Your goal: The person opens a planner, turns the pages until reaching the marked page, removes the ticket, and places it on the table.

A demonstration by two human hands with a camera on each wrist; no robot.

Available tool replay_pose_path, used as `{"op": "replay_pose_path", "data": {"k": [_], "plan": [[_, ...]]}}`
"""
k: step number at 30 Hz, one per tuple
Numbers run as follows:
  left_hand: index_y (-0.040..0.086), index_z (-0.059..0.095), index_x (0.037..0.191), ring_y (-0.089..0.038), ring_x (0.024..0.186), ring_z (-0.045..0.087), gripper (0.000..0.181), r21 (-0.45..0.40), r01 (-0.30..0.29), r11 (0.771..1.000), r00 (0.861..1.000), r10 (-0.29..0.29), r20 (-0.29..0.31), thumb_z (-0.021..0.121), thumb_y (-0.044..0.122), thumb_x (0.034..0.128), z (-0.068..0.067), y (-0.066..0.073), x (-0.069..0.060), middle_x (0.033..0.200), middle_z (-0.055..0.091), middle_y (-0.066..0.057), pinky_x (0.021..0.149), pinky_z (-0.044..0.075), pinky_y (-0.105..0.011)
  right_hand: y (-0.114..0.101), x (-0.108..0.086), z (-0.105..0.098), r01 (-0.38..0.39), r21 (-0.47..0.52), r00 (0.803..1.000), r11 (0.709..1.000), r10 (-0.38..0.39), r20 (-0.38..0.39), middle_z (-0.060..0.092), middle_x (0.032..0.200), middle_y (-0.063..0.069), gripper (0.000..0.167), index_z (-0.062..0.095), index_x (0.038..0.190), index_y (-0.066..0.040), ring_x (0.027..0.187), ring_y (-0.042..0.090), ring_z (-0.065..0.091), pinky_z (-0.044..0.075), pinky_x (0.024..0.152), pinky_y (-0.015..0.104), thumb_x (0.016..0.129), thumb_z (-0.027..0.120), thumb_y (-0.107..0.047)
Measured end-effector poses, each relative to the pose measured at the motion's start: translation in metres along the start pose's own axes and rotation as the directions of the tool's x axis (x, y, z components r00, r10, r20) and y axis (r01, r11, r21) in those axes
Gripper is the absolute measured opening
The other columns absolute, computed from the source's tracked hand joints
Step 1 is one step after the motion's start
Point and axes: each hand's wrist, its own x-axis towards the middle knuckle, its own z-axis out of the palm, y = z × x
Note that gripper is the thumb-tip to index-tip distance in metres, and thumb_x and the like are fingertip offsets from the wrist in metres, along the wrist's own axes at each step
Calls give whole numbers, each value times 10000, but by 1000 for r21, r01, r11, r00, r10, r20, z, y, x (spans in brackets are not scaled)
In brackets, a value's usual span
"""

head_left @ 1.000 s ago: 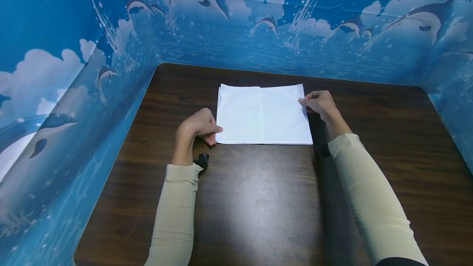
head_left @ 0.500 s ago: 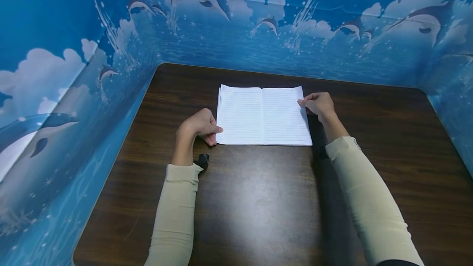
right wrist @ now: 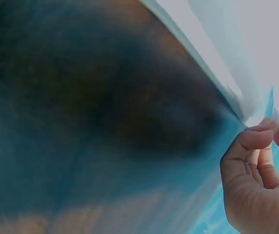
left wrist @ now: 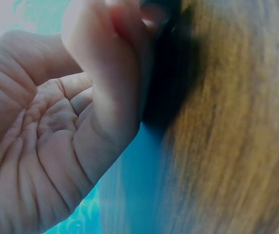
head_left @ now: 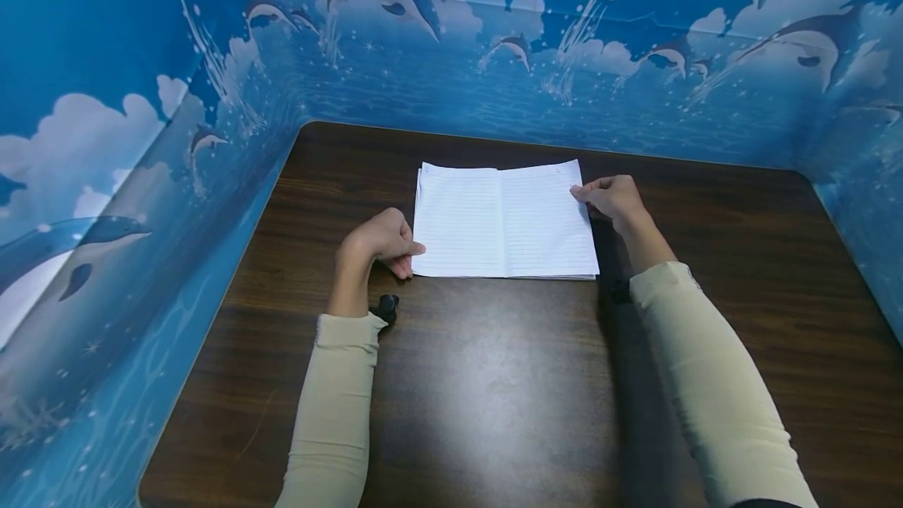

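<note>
An open notebook (head_left: 458,218) with lined white pages lies on the dark wooden table. At its lower left edge, the left hand (head_left: 381,240) holds the side, thumb on top of the page and the other fingers bent at or below the edge. The right hand (head_left: 614,198) pinches the right page's outer edge near the upper corner, and that page is slightly raised. In the right wrist view, thumb and finger of the right hand (right wrist: 259,180) meet at the paper (right wrist: 256,53). The left wrist view shows the left hand (left wrist: 76,117) with curled fingers; the notebook cannot be made out there.
The brown table (head_left: 494,382) has rounded corners and a bright reflection in front of the notebook. A blue curtain (head_left: 451,77) printed with dolphins hangs around the back and left side. A small black device (head_left: 386,309) sits at the left wrist.
The right page's outer edge has shifted slightly to the right and lifted, showing another sheet beneath its lower corner. The right hand moved slightly right with it; the left hand stayed put.
</note>
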Motion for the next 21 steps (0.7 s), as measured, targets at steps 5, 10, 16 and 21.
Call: {"op": "replay_pose_path", "data": {"k": [5, 10, 16, 21], "plan": [[-33, 719, 859, -116, 545, 712, 277, 11, 0, 1000, 1000, 0, -3, 670, 133, 1076, 0, 1, -1, 662, 733, -82, 623, 629, -253, -11, -9, -9, 29, -12, 1000, 1000, -29, -10, 606, 1225, 137, 398, 669, 1221, -57, 1073, 270, 580, 537, 975, 391, 1041, 719, -409], [-28, 723, 840, -109, 540, 707, 293, 5, -7, 1000, 1000, 7, 0, 667, 134, 1078, 0, 0, -1, 657, 731, -76, 619, 626, -249, -26, -17, -14, 65, 5, 998, 998, -65, -4, 614, 1209, 131, 390, 686, 1191, -64, 1086, 283, 580, 531, 1039, 451, 1029, 734, -415], [-25, 725, 814, -106, 533, 703, 313, 3, -8, 1000, 1000, 8, -4, 662, 129, 1079, 0, 0, -2, 647, 728, -72, 610, 621, -242, -45, -26, -18, 83, -6, 997, 997, -83, 10, 598, 1188, 91, 394, 672, 1179, -100, 1064, 243, 556, 520, 1025, 445, 1028, 718, -462], [-23, 729, 829, -111, 543, 708, 295, 20, -9, 1000, 1000, 9, -5, 675, 134, 1073, 0, 1, -2, 657, 730, -75, 619, 619, -238, -59, -35, -19, 117, 2, 993, 993, -117, 12, 591, 1113, 65, 426, 689, 1199, -94, 954, 210, 572, 549, 870, 367, 1030, 704, -485]]}}
